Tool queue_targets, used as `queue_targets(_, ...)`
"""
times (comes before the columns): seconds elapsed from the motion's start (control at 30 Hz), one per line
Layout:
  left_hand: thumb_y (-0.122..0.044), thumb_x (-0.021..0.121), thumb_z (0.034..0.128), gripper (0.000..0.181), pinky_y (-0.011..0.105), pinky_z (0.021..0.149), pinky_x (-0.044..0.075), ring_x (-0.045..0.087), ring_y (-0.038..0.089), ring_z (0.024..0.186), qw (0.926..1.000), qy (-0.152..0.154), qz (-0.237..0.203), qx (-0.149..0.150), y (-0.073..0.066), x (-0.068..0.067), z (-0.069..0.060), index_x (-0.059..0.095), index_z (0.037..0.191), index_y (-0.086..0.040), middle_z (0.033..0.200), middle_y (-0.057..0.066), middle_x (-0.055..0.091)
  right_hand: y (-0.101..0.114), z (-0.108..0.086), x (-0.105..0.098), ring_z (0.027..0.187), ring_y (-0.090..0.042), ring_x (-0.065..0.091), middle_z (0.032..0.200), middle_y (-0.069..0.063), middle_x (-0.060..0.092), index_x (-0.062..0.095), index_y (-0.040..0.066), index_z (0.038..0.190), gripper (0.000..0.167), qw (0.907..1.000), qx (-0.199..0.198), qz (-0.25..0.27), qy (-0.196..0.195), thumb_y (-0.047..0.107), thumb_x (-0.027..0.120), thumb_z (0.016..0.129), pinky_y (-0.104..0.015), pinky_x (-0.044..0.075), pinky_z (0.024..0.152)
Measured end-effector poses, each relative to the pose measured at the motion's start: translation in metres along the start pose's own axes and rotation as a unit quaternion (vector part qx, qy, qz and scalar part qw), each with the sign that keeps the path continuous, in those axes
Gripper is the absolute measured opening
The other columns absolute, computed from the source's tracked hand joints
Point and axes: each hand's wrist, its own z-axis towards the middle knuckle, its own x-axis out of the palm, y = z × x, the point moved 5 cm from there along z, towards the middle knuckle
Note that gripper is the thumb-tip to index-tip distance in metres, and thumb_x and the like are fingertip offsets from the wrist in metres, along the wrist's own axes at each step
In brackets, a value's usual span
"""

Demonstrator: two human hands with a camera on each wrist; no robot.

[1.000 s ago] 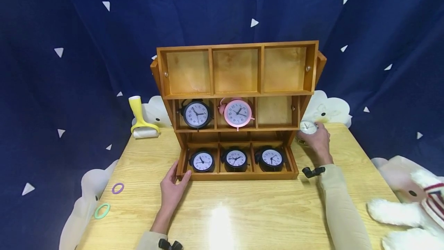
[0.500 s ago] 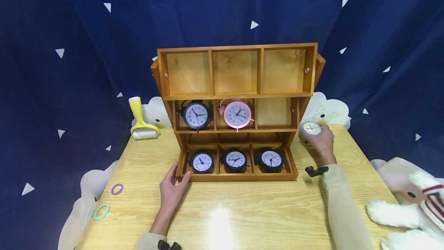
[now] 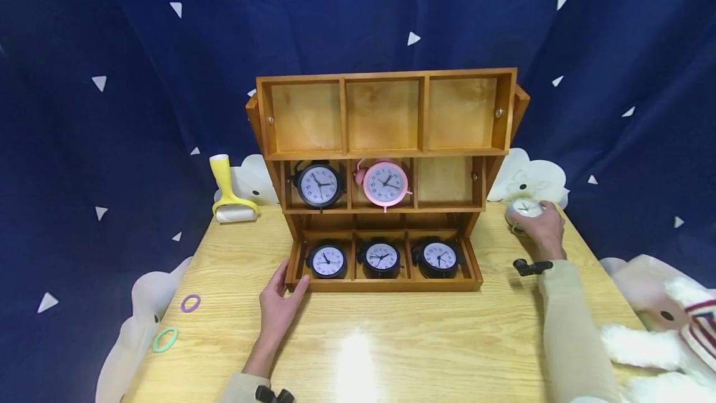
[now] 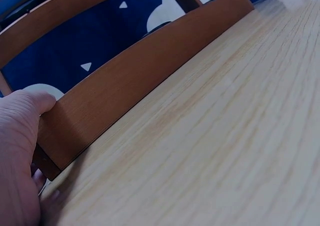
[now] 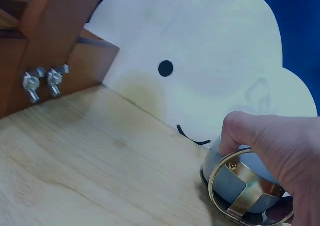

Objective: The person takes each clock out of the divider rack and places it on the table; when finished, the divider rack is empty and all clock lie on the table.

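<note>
My right hand point(image 3: 544, 229) grips a round pale clock point(image 3: 524, 208) on the table right of the wooden shelf point(image 3: 386, 287). In the right wrist view, the thumb of the right hand point(image 5: 280, 156) presses the grey clock body point(image 5: 255, 201), which has a gold-coloured ring and bracket. My left hand point(image 3: 276, 303) holds the shelf's lower left corner, thumb on the front board point(image 4: 115, 81). Three black clocks point(image 3: 380, 259) lie in the bottom row; a black clock point(image 3: 319, 185) and a pink clock point(image 3: 385, 184) occupy the left and middle of the middle row.
A yellow-handled roller point(image 3: 225, 185) lies at the table's back left. A purple ring point(image 3: 191, 303) and a green ring point(image 3: 165, 340) lie near the left edge. White plush point(image 3: 643, 348) is at the right edge. Wing nuts point(image 5: 55, 79) stick out from the shelf's side.
My right hand and the pale clock have moved right, away from the shelf. The left hand keeps its place at the shelf corner.
</note>
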Motion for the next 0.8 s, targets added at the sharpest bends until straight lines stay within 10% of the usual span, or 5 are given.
queue_targets(0.8, -0.018, 0.084, 0.0908, 0.069, 0.035, 0.110, 0.045, 0.055, 0.040, 0.135, 0.9999, -0.009, 0.006, 0.008, -0.004, -0.001, 0.000, 0.054, 0.149, 0.003, 0.146, 0.027, 0.057, -0.008, -0.001, -0.016, 0.137, -0.059, 0.034, 0.150, -0.041, 0.041, 0.028, -0.002, 0.162, 0.090, 0.9999, -0.002, -0.016, 0.003, 0.035, 0.071, 0.092, -0.066, 0.037, 0.109)
